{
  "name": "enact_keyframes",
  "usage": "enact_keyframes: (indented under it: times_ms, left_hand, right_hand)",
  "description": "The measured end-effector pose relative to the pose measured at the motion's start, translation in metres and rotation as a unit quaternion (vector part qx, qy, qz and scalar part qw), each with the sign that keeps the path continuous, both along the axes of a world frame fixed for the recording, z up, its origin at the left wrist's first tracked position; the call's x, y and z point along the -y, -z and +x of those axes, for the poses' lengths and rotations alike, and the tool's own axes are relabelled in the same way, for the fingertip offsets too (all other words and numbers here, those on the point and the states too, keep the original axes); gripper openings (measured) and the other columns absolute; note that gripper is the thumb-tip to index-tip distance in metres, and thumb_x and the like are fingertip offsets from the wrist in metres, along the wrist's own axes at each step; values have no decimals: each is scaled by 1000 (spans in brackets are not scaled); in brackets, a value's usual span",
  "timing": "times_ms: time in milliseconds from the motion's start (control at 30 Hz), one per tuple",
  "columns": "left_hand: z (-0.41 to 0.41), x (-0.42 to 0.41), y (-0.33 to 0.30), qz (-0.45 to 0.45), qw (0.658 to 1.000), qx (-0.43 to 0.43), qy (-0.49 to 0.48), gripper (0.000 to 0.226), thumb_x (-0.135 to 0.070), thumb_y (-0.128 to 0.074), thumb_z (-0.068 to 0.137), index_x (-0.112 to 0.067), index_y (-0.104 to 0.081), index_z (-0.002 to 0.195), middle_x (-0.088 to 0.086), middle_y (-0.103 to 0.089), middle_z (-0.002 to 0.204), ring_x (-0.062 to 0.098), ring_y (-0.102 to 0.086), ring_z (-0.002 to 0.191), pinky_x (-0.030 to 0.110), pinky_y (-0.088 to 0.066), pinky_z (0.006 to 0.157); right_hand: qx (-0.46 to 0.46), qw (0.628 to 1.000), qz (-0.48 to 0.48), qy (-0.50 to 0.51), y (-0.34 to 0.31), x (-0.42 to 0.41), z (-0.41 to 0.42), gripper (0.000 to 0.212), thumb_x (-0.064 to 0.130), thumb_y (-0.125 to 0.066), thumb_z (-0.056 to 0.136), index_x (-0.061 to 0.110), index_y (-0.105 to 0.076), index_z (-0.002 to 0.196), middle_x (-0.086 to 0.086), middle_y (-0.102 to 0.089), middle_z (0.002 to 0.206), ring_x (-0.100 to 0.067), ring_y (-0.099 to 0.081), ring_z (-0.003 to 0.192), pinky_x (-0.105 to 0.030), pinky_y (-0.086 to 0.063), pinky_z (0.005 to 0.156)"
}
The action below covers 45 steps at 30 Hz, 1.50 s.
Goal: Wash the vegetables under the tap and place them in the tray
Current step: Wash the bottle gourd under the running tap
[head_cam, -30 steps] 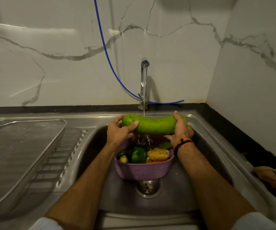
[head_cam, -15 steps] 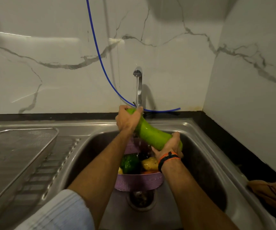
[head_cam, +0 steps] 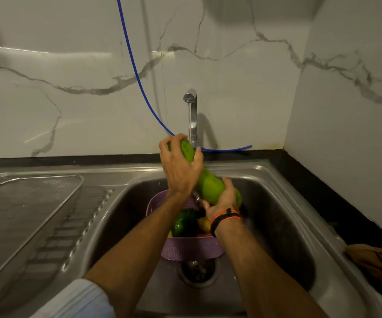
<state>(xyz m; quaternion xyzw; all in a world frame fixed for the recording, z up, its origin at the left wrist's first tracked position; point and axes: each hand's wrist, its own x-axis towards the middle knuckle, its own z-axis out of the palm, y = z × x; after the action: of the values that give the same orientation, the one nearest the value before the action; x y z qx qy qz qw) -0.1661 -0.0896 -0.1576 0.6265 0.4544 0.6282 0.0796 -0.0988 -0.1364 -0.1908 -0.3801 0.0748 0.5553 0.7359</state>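
A long green gourd (head_cam: 209, 184) is tilted under the running tap (head_cam: 191, 111), its top end up by the spout. My left hand (head_cam: 179, 166) wraps around its upper part and my right hand (head_cam: 222, 200) grips its lower end. Below them a purple basket (head_cam: 192, 250) stands in the sink (head_cam: 277, 226) over the drain. It holds a green capsicum (head_cam: 184, 222), a yellowish potato (head_cam: 204, 224) and other vegetables partly hidden by my arms. The steel mesh tray (head_cam: 25, 214) sits on the drainboard at the left.
A blue hose (head_cam: 137, 76) hangs down the marble wall and runs behind the tap. A brown cloth (head_cam: 378, 260) lies on the black counter at the right. The side wall stands close on the right.
The gourd went from lying level across the sink to standing tilted, its left end raised to the tap. My left hand slid down along its upper part; the view shifted closer.
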Motion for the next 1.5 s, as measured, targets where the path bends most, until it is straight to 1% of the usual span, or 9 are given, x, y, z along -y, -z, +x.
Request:
enact_keyframes:
  times_ms: [200, 300, 533, 667, 900, 1033, 1133, 1267, 1500]
  left_hand:
    - [-15, -16, -50, -175, 984, -14, 28, 16, -27, -79, 75, -22, -67, 84, -1, -66, 86, 20, -62, 88, 35, -55, 87]
    - [-13, -18, -72, -293, 931, 118, 182, 17, -25, -85, 73, -14, -73, 77, 6, -73, 82, 32, -71, 91, 44, -60, 86]
    - [13, 15, -24, -1, 999, -41, 26, 46, -31, -69, 90, -11, -54, 129, 8, -53, 125, 16, -54, 109, 27, -46, 93]
    - [9, 9, -10, 14, 990, -137, -5, 62, -29, -72, 86, -13, -45, 138, 13, -37, 139, 25, -47, 121, 36, -48, 101]
    - [-7, -16, -76, -232, 961, -146, 36, 35, -32, -78, 76, -15, -70, 105, 3, -65, 98, 23, -62, 93, 36, -56, 85]
    - [-14, -22, -86, -368, 909, 45, 188, 35, -33, -84, 75, -7, -71, 95, 9, -71, 95, 28, -69, 92, 44, -60, 85]
    - [-4, -8, -59, -222, 965, 78, 112, 19, -34, -70, 90, -14, -68, 91, -3, -66, 86, 13, -63, 84, 42, -56, 92]
    - [6, 12, -12, 7, 990, -139, -20, 47, -32, -66, 92, -12, -52, 132, 12, -47, 136, 23, -48, 120, 36, -44, 105]
    - [-1, 1, -35, -67, 956, -285, -23, 46, -38, -69, 88, -19, -53, 127, 11, -40, 137, 28, -47, 120, 37, -47, 98]
  right_hand:
    - [-23, 999, 18, -19, 0, 0, -11, 26, 32, -63, 89, 9, -58, 98, -14, -61, 105, -30, -60, 102, -49, -53, 92]
    - [-41, 999, 26, -23, -3, 1, -13, 26, 34, -58, 91, 9, -56, 86, -12, -60, 91, -29, -59, 91, -45, -53, 93]
    - [-24, 999, 41, -17, 2, 2, -17, 31, 37, -52, 91, 9, -61, 85, -13, -63, 85, -26, -61, 76, -34, -53, 62]
    - [-34, 998, 43, -40, 1, 5, -16, 33, 37, -48, 94, 8, -62, 86, -13, -64, 84, -26, -61, 77, -37, -53, 66]
    - [-61, 997, 24, -51, 3, 0, -22, 37, 34, -58, 88, 3, -59, 108, -18, -61, 104, -31, -61, 93, -41, -57, 68]
    - [-48, 997, 20, -55, 3, 0, -17, 35, 37, -57, 88, 6, -60, 104, -15, -63, 102, -30, -62, 95, -33, -56, 57]
    - [-39, 999, -3, -32, 3, -1, -17, 46, 38, -61, 86, 5, -57, 118, -15, -63, 113, -31, -63, 105, -34, -56, 62]
    - [-40, 999, 16, -23, 0, 4, -18, 36, 40, -55, 91, 4, -59, 96, -16, -64, 93, -30, -63, 84, -38, -54, 67]
    - [-32, 998, 32, -48, -1, 2, -16, 31, 35, -55, 90, 5, -60, 90, -16, -62, 88, -28, -61, 79, -39, -55, 67]
